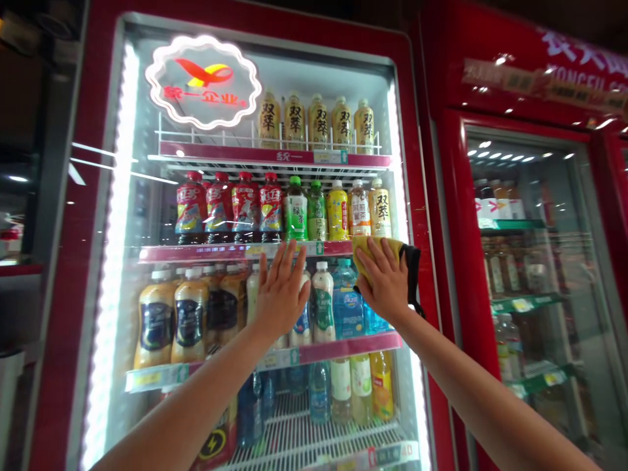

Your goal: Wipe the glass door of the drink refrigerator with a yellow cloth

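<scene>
My left hand [280,297] is spread against the glass door [333,69] of a lit drinks fridge, fingers apart and nothing in it. To its right, my right hand [386,282] presses a yellow cloth [361,244] with a black edge flat to the same glass. The cloth shows above the fingers and beside the palm; the rest is covered by the hand. Both arms reach up and forward from the lower corners. Behind the glass near my hands stand bottles, among them a white one with a green label [323,304] and a blue one [348,304].
A red frame [53,314] surrounds the door. Shelves with pink price strips [196,252] carry several rows of bottles. A glowing round sign [203,82] is at the door's upper left. Another red fridge [520,124] stands on the right.
</scene>
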{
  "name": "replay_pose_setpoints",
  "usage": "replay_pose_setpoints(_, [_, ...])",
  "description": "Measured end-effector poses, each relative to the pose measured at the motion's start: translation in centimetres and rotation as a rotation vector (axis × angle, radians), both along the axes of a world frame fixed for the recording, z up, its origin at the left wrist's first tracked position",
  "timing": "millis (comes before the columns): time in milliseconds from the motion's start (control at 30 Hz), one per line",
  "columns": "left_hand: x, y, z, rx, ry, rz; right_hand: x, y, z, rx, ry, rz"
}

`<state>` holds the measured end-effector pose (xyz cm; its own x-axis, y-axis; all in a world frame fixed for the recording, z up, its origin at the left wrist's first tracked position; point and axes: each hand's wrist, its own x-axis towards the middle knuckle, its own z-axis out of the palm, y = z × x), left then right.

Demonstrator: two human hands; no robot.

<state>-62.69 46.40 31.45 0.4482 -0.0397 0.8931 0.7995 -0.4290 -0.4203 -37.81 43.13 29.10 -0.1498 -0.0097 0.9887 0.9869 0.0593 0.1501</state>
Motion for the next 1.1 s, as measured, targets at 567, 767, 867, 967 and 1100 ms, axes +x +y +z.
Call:
replay_pose_setpoints(567, [4.1, -0.2, -0.7, 0.032, 0.018, -0.022, 2.4, 0.0, 0.5, -0.034, 0.016, -0.021])
replay_pose_setpoints(767, [7.7, -0.1, 0.4, -0.005, 0.023, -0.049, 3.0, -0.6, 5.0, -0.142, -0.173, -0.029])
replay_pose_setpoints(867, [9.1, -0.3, 0.4, -0.022, 0.023, -0.071, 5.3, -1.1, 6.0, -0.148, -0.136, -0.053])
replay_pose_setpoints(967, [9.4, -0.6, -0.3, -0.019, 0.028, -0.093, 7.3, -1.4, 2.5, -0.114, -0.016, -0.080])
replay_pose_setpoints(1100, [9.5, -0.7, -1.2, -0.009, 0.037, -0.108, 8.4, -1.5, -2.2, -0.112, -0.026, -0.078])
